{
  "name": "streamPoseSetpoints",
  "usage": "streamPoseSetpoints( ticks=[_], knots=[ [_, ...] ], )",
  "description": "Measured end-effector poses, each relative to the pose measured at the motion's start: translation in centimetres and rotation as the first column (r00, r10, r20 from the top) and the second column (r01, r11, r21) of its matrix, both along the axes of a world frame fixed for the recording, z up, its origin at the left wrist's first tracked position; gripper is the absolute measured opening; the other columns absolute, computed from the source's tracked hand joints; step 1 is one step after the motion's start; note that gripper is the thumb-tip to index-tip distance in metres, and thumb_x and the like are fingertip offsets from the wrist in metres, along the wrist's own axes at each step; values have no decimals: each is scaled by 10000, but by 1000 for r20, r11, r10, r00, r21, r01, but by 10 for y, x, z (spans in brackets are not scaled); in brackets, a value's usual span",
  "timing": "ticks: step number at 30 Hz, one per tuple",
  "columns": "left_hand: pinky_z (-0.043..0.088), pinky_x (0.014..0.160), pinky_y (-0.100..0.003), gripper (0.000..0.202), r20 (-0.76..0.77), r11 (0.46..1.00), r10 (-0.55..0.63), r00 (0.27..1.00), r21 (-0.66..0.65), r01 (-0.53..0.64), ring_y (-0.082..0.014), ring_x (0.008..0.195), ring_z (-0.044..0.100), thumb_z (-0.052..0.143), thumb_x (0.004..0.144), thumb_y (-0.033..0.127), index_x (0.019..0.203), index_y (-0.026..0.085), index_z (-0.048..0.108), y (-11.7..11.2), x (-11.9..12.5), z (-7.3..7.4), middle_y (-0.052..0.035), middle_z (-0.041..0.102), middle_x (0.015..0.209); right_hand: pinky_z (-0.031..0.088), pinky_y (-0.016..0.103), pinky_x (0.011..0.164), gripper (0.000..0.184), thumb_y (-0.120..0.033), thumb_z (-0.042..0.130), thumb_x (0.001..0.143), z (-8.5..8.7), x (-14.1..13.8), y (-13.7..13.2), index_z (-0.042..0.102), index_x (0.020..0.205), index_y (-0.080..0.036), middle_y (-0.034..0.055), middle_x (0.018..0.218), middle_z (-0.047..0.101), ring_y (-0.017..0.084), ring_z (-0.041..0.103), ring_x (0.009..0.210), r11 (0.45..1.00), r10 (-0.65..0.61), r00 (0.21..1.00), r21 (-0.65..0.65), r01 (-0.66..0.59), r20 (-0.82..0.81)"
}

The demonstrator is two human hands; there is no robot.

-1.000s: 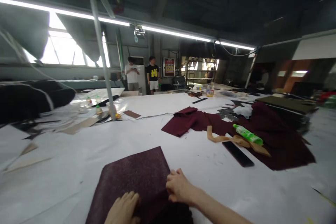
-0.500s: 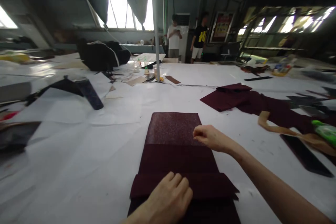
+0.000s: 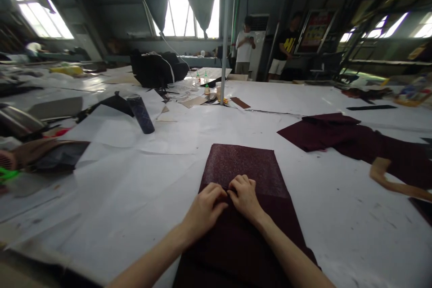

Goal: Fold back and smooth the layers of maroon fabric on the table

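A long dark maroon fabric piece (image 3: 259,243) lies on the white table in front of me. Its far end carries a paler, speckled, slightly shiny panel (image 3: 246,160). At the near border of that panel, my left hand (image 3: 207,207) has its thumb and fingers pinched on the cloth. Close beside it, almost touching, my right hand (image 3: 245,195) is closed with its curled fingertips on the same spot. What exactly lies between the fingertips is hidden.
More maroon fabric (image 3: 340,137) lies crumpled to the right, with a tan strip (image 3: 388,180) by it. At left are white paper sheets (image 3: 111,126) and a dark cylinder (image 3: 141,114). A pole (image 3: 226,36) rises mid-table. Two people (image 3: 245,49) stand beyond.
My left hand has moved forward along the fabric, and my right hand has come inward from its right edge, so both now meet. The view has swung left.
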State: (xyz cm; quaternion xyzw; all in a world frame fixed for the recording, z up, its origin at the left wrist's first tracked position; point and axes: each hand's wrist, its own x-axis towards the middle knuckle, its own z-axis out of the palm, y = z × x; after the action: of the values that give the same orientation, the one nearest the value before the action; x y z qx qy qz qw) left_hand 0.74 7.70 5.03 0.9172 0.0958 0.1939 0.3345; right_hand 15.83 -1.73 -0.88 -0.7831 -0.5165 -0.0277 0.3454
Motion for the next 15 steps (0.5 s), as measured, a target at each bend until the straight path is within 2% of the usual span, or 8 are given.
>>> streamPoseSetpoints(
  ticks=[2, 4, 7, 10, 13, 15],
  knots=[
    [453, 912, -305, 223, -49, 989, 25, 998, 145, -18, -172, 1004, 542, 625, 778, 96, 968, 198, 569, 26, 17, -6, -39, 547, 1072, 267, 362, 842, 87, -111, 581, 810, -1, -1, -2, 537, 789, -183, 22, 875, 551, 195, 451, 917, 999, 46, 998, 26, -47, 37],
    [440, 946, -351, 285, -114, 964, -11, 993, 262, 41, -207, 1064, 519, 689, 731, 132, 985, 206, 584, 47, 31, -13, -47, 536, 1133, 268, 363, 846, 92, -96, 560, 806, -1, -2, -4, 518, 802, -177, 23, 877, 547, 191, 449, 913, 994, 91, 993, 50, -94, 70],
    [413, 964, -406, 326, -184, 933, -111, 977, 318, 167, -247, 1121, 495, 772, 668, 216, 954, 249, 620, 67, 42, -17, -24, 534, 1208, 274, 363, 841, 98, -76, 518, 800, -2, -3, -7, 484, 797, -168, 23, 847, 537, 182, 451, 885, 984, 153, 981, 75, -162, 116],
    [366, 1003, -456, 463, -241, 899, -181, 953, 352, 260, -278, 1210, 446, 802, 645, 295, 1062, 299, 598, 80, 44, -13, -12, 487, 1330, 284, 362, 830, 110, -58, 471, 800, -3, -5, -9, 460, 779, -165, 18, 790, 515, 175, 446, 849, 970, 215, 963, 78, -229, 161],
    [307, 1049, -497, 635, -331, 863, -165, 929, 407, 299, -314, 1289, 378, 813, 627, 411, 1192, 311, 540, 89, 41, -5, -42, 415, 1426, 294, 364, 823, 114, -53, 450, 796, -5, -6, -10, 453, 770, -164, 20, 773, 503, 174, 437, 823, 953, 275, 941, 73, -294, 196],
    [282, 1071, -489, 700, -351, 848, -150, 924, 436, 303, -305, 1313, 354, 813, 625, 420, 1242, 308, 502, 88, 40, 1, -48, 394, 1449, 299, 368, 820, 112, -57, 438, 804, -7, -6, -9, 453, 771, -163, 28, 786, 510, 176, 434, 817, 940, 312, 923, 71, -335, 224]
  ],
)
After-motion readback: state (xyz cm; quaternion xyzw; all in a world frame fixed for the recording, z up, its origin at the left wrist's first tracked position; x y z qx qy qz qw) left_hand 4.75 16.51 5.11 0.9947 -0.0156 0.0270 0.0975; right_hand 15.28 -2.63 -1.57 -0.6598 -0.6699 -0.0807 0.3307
